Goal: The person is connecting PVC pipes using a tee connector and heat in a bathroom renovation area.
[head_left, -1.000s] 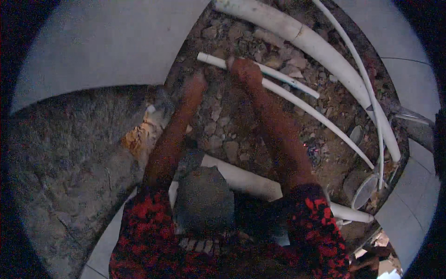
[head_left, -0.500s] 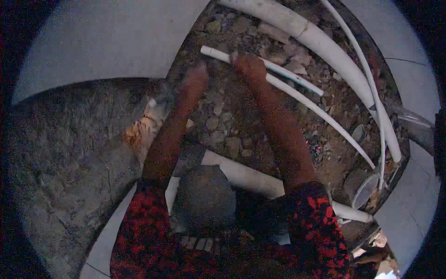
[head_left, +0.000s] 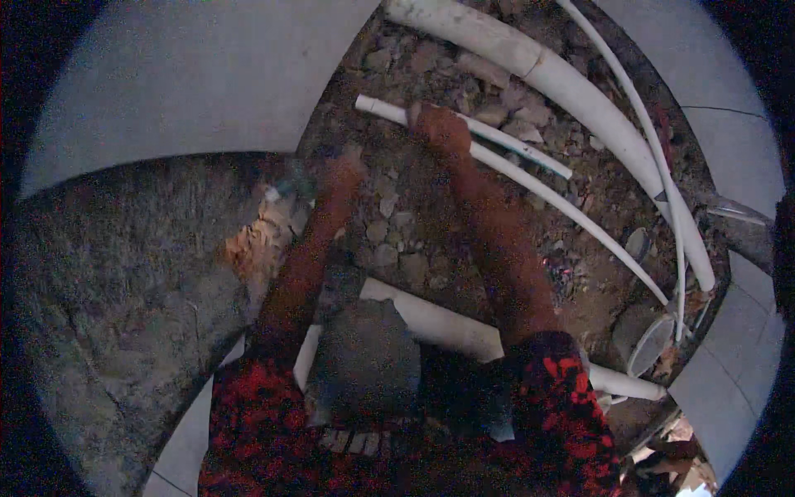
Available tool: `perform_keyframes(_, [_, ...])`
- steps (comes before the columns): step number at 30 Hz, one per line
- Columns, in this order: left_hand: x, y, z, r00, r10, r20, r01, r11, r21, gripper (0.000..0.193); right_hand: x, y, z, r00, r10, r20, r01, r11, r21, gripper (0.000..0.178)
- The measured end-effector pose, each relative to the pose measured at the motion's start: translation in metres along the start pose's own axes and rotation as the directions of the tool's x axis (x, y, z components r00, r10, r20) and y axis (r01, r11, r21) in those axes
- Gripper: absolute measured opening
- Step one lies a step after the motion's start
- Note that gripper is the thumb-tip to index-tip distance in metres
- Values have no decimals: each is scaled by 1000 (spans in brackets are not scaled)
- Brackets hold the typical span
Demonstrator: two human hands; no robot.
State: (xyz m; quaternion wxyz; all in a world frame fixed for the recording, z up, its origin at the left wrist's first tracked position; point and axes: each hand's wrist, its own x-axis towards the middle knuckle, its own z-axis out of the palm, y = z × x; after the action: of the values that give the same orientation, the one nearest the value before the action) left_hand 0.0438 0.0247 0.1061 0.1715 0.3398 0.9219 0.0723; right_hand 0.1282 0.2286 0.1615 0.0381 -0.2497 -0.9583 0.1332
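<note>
My right hand is closed around a thin white plastic pipe, whose free end sticks out to the left of the fist. Right of that fist, two thin lengths show: a short pipe with a greenish lower edge, and a longer curved pipe running toward the lower right. I cannot tell which of them continues through the grip. My left hand is apart from the pipe, just below its free end and above the stony soil. Motion blur and dim light hide its fingers.
A thick white pipe arcs along the far right, crossed by a thinner one. Another thick pipe lies close to me, partly behind a grey block-like shape. Pale paving borders the dirt; a round ring-shaped piece stands lower right.
My left hand has come down toward me, away from the pipe's free end. My right hand keeps its grip in nearly the same place; the whole view has shifted slightly.
</note>
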Motion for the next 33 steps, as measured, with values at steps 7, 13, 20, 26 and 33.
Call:
perform_keyframes(7, [28, 40, -30, 996, 73, -51, -83, 969, -232, 37, -13, 8, -22, 995, -81, 58, 84, 995, -50, 19])
perform_keyframes(13, [4, -55, 31, 959, 50, -280, -105, 977, -185, 34, 2, -25, -9, 964, -240, 114, 263, 916, -301, 24])
perform_keyframes(20, [-12, -1, -9, 995, -63, 73, 62, 998, 18, 30, 2, -8, -11, 998, -42, 51, 38, 996, 77, 30])
perform_keyframes(26, [29, 36, -69, 978, 200, -65, -208, 967, -146, 23, 7, -8, -16, 991, -105, 88, 119, 979, -167, 30])
perform_keyframes(33, [27, 35, -53, 986, 162, 30, -159, 983, -92, 26, -5, 8, -9, 984, -170, 50, 177, 966, -187, 26])
